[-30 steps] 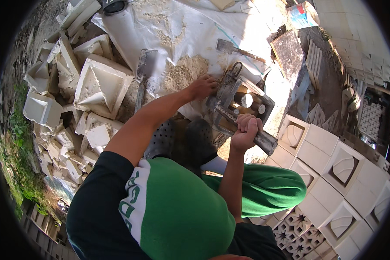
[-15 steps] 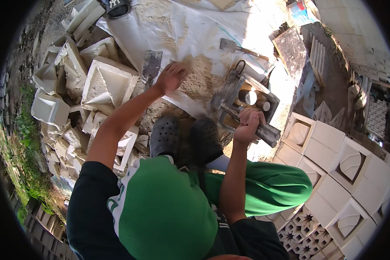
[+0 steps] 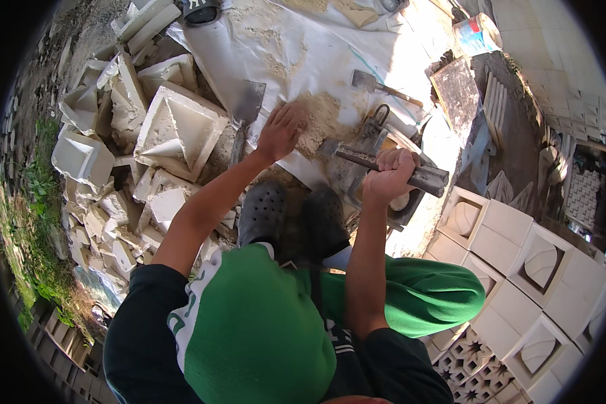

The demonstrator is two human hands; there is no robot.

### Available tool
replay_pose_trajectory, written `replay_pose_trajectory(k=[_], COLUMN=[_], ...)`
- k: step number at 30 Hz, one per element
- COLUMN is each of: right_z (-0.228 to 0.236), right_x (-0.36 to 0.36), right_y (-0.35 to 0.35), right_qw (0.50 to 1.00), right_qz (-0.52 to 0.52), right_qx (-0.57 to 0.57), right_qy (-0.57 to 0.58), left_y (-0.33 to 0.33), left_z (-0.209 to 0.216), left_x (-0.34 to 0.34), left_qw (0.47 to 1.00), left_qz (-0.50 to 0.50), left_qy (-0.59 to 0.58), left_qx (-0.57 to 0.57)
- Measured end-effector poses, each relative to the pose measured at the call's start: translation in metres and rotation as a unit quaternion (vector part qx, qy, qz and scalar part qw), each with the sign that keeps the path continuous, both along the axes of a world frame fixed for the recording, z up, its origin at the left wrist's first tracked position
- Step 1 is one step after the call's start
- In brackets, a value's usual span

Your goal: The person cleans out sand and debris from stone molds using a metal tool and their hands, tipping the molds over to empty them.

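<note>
Resting on a heap of pale sandy mix, my left hand is open, palm down with fingers stretched. A flat trowel-like blade lies beside it on the left, its handle pointing toward me. In my right hand is a dark bar-like metal tool with a thick round end sticking out to the right; its exact kind is unclear. The tool is held over a dark metal mould frame with a loop handle. My right hand and the tool hide much of the frame.
Broken cream block pieces are piled at the left. Another scraper lies on the white sheet. A bucket and a board stand far right. Stacked cream blocks line the near right, beside my knee.
My right hand has shifted slightly right and up with the tool, which now covers more of the mould frame. My left hand has moved slightly right, its fingers now spread flatter on the mix.
</note>
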State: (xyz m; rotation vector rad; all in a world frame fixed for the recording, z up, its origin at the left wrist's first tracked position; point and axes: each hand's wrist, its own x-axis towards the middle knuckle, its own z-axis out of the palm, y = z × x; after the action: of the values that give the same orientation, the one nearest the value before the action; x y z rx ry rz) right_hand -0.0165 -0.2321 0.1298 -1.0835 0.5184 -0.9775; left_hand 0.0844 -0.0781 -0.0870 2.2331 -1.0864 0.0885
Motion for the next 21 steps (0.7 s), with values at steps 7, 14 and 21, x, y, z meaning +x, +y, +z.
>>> replay_pose_trajectory(k=[7,14,21], right_z=[0.015,0.073,-0.011], right_x=[0.033,0.037,0.053], right_y=[0.016,0.032,0.051], right_qw=[0.999,0.988,0.991], right_qz=[0.047,0.129,0.09], right_qx=[-0.017,-0.086,-0.031], right_qy=[0.017,0.008,0.093], left_y=[0.024,0.031,0.029], left_z=[0.016,0.013,0.015], left_x=[-0.018,-0.019,-0.003], left_qw=[0.993,0.992,0.993], left_qz=[0.104,0.024,-0.005], left_qy=[0.0,-0.003,0.018], left_qx=[0.059,0.123,0.115])
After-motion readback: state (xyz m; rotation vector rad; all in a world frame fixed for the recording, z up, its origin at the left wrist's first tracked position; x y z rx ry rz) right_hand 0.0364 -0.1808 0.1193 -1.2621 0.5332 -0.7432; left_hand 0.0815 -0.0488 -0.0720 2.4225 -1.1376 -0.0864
